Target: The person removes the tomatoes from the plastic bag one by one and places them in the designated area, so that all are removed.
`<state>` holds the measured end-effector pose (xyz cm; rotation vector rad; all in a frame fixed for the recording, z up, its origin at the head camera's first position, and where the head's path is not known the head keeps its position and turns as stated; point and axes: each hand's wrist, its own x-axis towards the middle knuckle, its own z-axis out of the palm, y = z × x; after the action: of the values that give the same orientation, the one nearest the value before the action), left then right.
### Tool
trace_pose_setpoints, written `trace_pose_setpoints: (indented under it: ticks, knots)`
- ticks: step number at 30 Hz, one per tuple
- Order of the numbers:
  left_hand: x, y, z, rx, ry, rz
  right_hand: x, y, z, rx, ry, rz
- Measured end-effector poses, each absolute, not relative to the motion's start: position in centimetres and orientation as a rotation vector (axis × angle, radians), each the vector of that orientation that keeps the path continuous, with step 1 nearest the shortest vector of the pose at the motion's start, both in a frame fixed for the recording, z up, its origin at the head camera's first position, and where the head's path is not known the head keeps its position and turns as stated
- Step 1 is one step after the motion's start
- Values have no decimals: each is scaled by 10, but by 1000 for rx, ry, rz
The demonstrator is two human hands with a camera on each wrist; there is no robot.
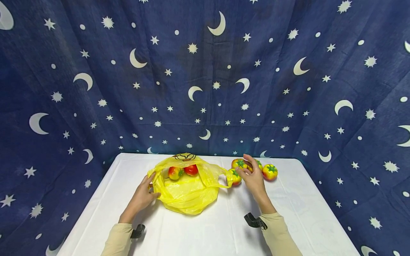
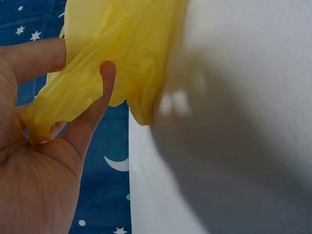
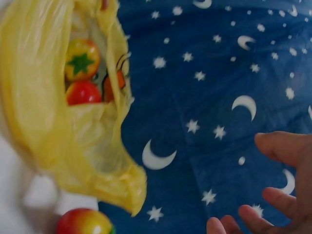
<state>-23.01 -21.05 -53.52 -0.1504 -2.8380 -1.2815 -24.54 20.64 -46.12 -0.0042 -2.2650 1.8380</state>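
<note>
A yellow plastic bag (image 1: 189,199) lies on its side with its mouth spread. Inside it are a yellow-red tomato (image 1: 174,173) with a green leafy top and a redder one (image 1: 191,170). My left hand (image 1: 142,195) grips the bag's left edge; in the left wrist view the gathered plastic (image 2: 73,97) passes between thumb and fingers. To the right of the bag, my right hand (image 1: 254,179) hovers over several more tomatoes (image 1: 270,172), partly hiding some. In the right wrist view its fingers (image 3: 282,146) are spread and hold nothing. One tomato (image 1: 235,177) sits beside the bag's right handle (image 1: 224,176).
A white cloth covers the table (image 1: 205,234). Behind its far edge hangs a dark blue curtain (image 1: 205,117) with moons and stars. Black wrist mounts (image 1: 255,221) are on both forearms.
</note>
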Motion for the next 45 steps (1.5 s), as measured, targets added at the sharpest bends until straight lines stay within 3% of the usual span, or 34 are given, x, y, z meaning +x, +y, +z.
trace_pose_setpoints:
  ticks: [16, 27, 36, 45]
  knots:
    - [-231, -211, -535, -171, -2836, -1292, -207, 156, -418, 333, -2374, 1905]
    - [-231, -211, -534, -148, -2847, -1299, -207, 131, -431, 493, -2416, 1942]
    - [-231, -212, -535, -171, -2842, -1281, -230, 111, -475, 466, -2500, 1894]
    - [-230, -212, -534, -172, -2843, -1291, -244, 94, -497, 621, -2612, 1812]
